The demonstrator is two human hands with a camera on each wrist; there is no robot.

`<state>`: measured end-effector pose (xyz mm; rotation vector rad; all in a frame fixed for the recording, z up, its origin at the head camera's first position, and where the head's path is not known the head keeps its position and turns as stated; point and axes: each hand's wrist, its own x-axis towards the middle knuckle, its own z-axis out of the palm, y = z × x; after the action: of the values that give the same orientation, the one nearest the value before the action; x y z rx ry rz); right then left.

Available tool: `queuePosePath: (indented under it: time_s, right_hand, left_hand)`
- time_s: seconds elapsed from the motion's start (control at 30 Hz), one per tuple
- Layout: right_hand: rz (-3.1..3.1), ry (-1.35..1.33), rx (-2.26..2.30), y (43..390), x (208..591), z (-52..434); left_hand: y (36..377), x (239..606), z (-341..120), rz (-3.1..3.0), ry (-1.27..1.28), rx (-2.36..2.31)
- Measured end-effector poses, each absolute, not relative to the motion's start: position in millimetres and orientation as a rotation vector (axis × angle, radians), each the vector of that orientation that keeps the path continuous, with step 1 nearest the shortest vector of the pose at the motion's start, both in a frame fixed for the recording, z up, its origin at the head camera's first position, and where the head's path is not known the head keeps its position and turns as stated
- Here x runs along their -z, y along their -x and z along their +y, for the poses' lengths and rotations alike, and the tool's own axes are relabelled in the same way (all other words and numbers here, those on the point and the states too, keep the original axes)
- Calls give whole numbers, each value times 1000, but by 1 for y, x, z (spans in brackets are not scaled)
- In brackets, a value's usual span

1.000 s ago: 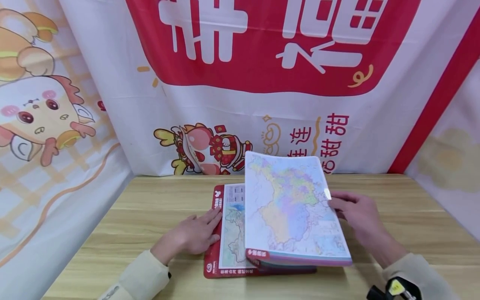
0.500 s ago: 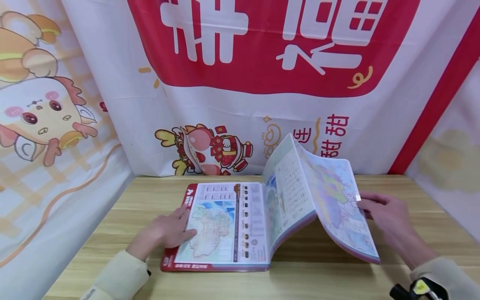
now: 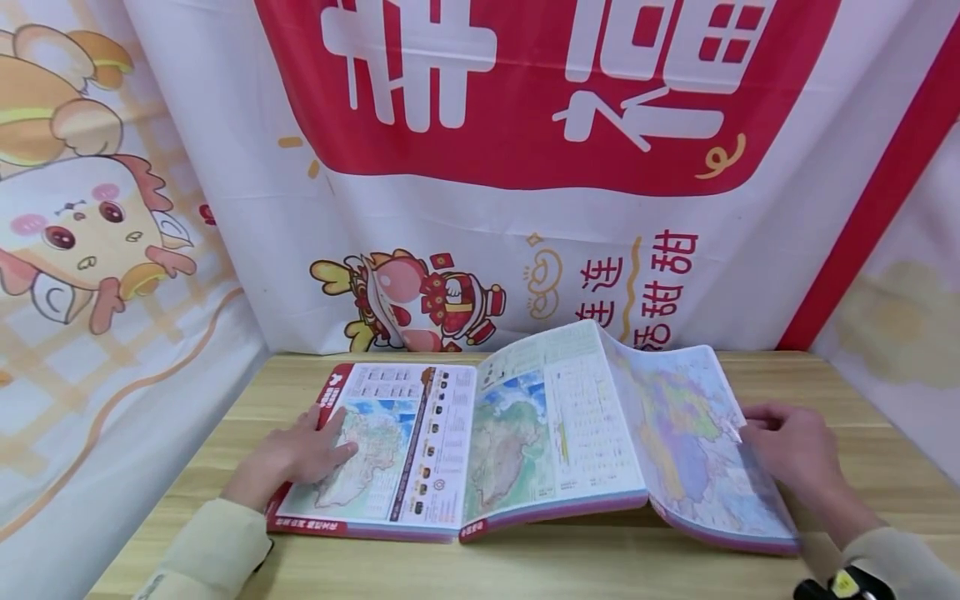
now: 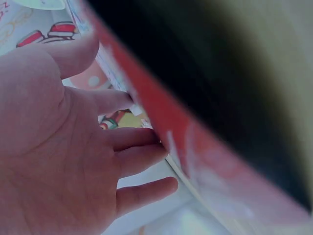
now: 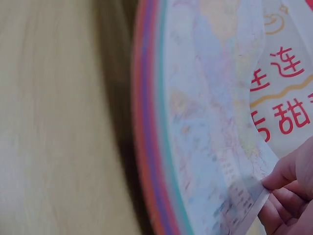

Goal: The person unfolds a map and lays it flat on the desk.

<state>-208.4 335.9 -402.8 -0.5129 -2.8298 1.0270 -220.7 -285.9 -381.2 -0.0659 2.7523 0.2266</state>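
A fold-out map with stiff panels (image 3: 517,467) lies spread in a zigzag in the head view. Its left panel (image 3: 442,450), edged in red, lies flat; the middle rises to a ridge, and the right panel (image 3: 686,433) slopes down from it. My left hand (image 3: 300,454) rests on the left panel's outer edge, thumb and fingertips on its surface. In the left wrist view its fingers reach out straight to the red edge. My right hand (image 3: 798,454) pinches the right panel's outer edge between thumb and fingers, as the right wrist view shows too.
The map lies on a wood-grain table (image 3: 570,562). Behind the table hangs a white cloth (image 3: 465,208) with a large red print. Printed cloths also close off the left and right sides.
The stacked panels have been drawn apart. My left hand has moved left with the red-edged panel and my right hand right with the other end. The middle ridge has widened and lowered.
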Motion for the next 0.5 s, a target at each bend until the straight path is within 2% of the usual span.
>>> queuePosePath:
  time_s: [0.17,0.5]
  right_hand:
    - [-2867,415,-874,208,410,344]
    - [-2945,467,-761,214,416,349]
  left_hand:
    - [223,382,-297,2753,123,-230]
    - [224,379,-308,2741,164,-226]
